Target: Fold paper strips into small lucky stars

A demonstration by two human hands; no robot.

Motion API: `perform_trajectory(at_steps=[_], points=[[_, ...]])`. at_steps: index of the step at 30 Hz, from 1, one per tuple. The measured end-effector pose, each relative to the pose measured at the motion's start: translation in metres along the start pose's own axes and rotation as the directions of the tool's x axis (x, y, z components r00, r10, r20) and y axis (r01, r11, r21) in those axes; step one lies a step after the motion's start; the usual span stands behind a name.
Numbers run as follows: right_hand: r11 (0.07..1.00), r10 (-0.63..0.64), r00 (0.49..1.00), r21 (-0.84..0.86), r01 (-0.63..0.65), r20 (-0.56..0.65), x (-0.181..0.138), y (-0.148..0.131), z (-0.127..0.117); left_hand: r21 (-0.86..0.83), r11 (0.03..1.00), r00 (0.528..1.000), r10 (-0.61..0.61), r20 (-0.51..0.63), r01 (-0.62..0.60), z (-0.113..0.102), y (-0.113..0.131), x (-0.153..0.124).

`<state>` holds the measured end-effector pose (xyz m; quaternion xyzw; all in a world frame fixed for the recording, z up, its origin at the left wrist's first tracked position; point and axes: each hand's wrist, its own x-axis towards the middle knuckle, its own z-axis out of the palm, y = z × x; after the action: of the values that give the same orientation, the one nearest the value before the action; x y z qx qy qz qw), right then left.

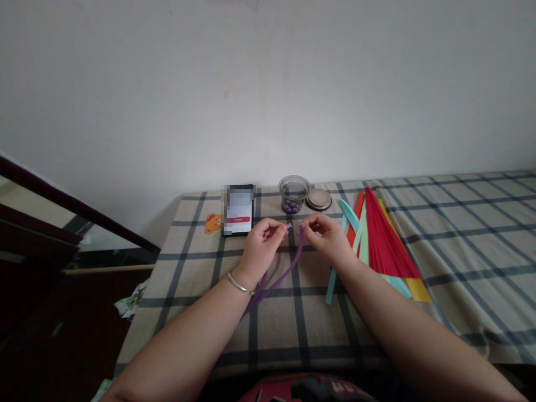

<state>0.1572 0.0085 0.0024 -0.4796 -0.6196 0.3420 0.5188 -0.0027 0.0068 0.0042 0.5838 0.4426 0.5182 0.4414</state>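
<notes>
Between the fingertips of my left hand (264, 241) is a small pale-purple piece (289, 226), too small to tell exactly. My right hand (324, 237), a little apart from it, pinches the upper end of a purple ribbon (288, 269). From there the ribbon curves down to the lower left and passes partly behind my left wrist, where a second purple strand shows. Both hands are raised over the cloth. Just beyond them stands a clear plastic tub (294, 192) with small purple pieces (292, 206) in it.
Beside the tub lies a round lid (319, 199). A phone (240, 209) with a lit screen is at the left, by an orange bear shape (213, 223). Red strips (387, 245) and other coloured ribbons lie right on the checked cloth (196, 279). A wall (268, 100) rises behind.
</notes>
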Motion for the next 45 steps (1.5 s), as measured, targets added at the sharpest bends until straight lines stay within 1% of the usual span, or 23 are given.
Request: perform_trajectory(at_steps=[2, 4, 9, 12, 15, 16, 18, 21, 23, 25, 27, 29, 31, 34, 36, 38, 42, 45], points=[[0.999, 0.042, 0.999, 0.025, -0.042, -0.003, 0.001, 0.0, 0.0, 0.125, 0.989, 0.996, 0.082, -0.023, -0.078, -0.001, -0.001, 0.0], [0.996, 0.069, 0.998, 0.052, -0.069, 0.006, 0.002, 0.0, 0.001, 0.221, 0.965, 0.988, 0.151, -0.02, -0.143, -0.002, -0.003, 0.0], [0.99, 0.072, 0.997, 0.119, -0.076, 0.039, 0.001, 0.002, 0.002, 0.398, 0.884, 0.968, 0.24, 0.066, -0.247, -0.003, -0.006, 0.0], [0.992, 0.051, 0.997, 0.116, -0.057, 0.057, 0.0, 0.002, 0.001, 0.544, 0.788, 0.957, 0.229, 0.177, -0.289, -0.003, -0.005, -0.001], [0.993, 0.042, 0.997, 0.108, -0.049, 0.066, 0.0, 0.003, 0.0, 0.681, 0.654, 0.942, 0.178, 0.284, -0.329, -0.002, -0.003, -0.003], [0.993, 0.042, 0.997, 0.109, -0.049, 0.064, 0.0, 0.003, 0.0, 0.709, 0.618, 0.939, 0.171, 0.299, -0.338, -0.002, -0.003, -0.004], [0.993, 0.042, 0.998, 0.11, -0.048, 0.053, 0.001, 0.004, 0.0, 0.733, 0.588, 0.938, 0.163, 0.306, -0.342, -0.001, -0.002, -0.005], [0.994, 0.041, 0.999, 0.099, -0.044, 0.03, 0.002, 0.005, 0.0, 0.724, 0.601, 0.939, 0.171, 0.298, -0.339, -0.001, -0.002, -0.005], [0.995, 0.046, 0.999, 0.088, -0.047, 0.018, 0.002, 0.006, 0.0, 0.696, 0.627, 0.936, 0.211, 0.281, -0.35, -0.001, -0.001, -0.004], [0.996, 0.056, 0.998, 0.066, -0.057, 0.014, 0.001, 0.005, 0.0, 0.636, 0.671, 0.925, 0.267, 0.271, -0.38, -0.002, 0.0, -0.004], [0.998, 0.062, 0.998, 0.03, -0.062, 0.017, 0.001, 0.002, 0.0, 0.539, 0.748, 0.922, 0.299, 0.248, -0.388, -0.003, 0.001, -0.004], [0.998, 0.056, 0.998, -0.016, -0.056, 0.022, 0.0, 0.0, -0.001, 0.421, 0.84, 0.937, 0.275, 0.216, -0.344, -0.002, 0.001, -0.006], [0.997, 0.044, 0.999, -0.059, -0.043, 0.02, -0.001, -0.003, -0.002, 0.314, 0.911, 0.956, 0.208, 0.205, -0.266, -0.001, 0.001, -0.008], [0.994, 0.001, 1.0, -0.107, -0.002, -0.009, -0.001, -0.003, -0.004, 0.197, 0.964, 0.962, 0.131, 0.238, -0.18, 0.002, 0.001, -0.01], [0.993, -0.038, 0.999, -0.114, 0.033, -0.036, 0.0, -0.002, -0.004, 0.152, 0.975, 0.961, 0.123, 0.247, -0.164, 0.004, 0.001, -0.011], [0.994, -0.059, 0.997, -0.093, 0.053, -0.057, 0.0, 0.0, -0.005, 0.15, 0.974, 0.964, 0.13, 0.23, -0.167, 0.005, 0.001, -0.011], [0.999, -0.051, 0.997, 0.0, 0.051, -0.062, 0.001, 0.002, -0.004, 0.269, 0.938, 0.97, 0.18, 0.164, -0.22, 0.003, 0.0, -0.01], [0.997, -0.046, 0.999, 0.064, 0.046, -0.011, 0.0, 0.0, -0.004, 0.361, 0.885, 0.955, 0.255, 0.153, -0.294, 0.001, 0.0, -0.009]])
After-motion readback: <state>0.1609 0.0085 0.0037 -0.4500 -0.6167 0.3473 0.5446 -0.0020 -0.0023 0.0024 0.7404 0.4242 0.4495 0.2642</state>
